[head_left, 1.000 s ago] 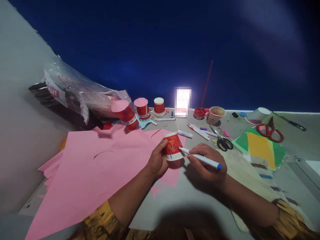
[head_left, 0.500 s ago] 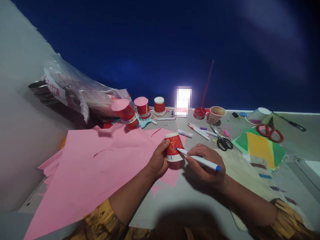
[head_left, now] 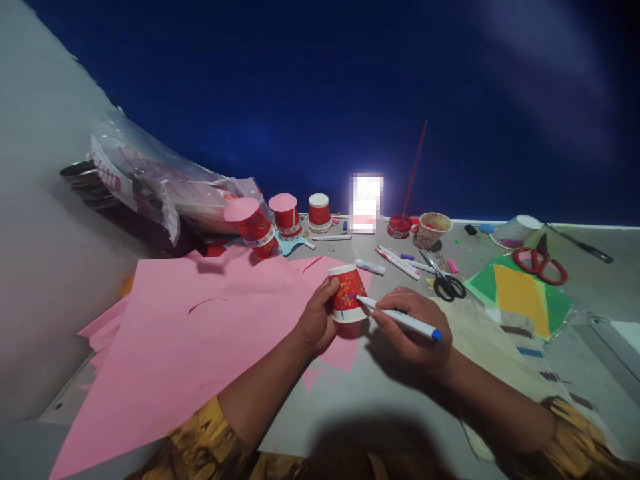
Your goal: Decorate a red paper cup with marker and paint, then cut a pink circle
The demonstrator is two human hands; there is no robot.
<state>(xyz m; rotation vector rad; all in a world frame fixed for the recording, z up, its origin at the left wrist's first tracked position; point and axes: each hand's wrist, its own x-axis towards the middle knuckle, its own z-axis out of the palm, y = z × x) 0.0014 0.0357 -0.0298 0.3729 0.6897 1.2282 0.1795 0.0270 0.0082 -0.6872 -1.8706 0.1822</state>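
Note:
My left hand grips a red paper cup upside down from its left side. Gold characters decorate the cup, and a blue stroke marks its white band near the bottom. Between the thumb and fingers of my right hand is a white marker with a blue end. Its tip touches the red side of the cup at a blue mark. Beneath and left of the cup spreads a large sheet of pink paper with a curved cut in it.
Red cups with pink paper tops stand behind, beside a plain red cup. Black-handled scissors, several markers, a patterned cup and red-handled scissors lie to the right. A plastic bag is at left.
The marker tip has shifted very slightly to the right on the cup's red side. Both hands keep their hold, and nothing else has visibly moved.

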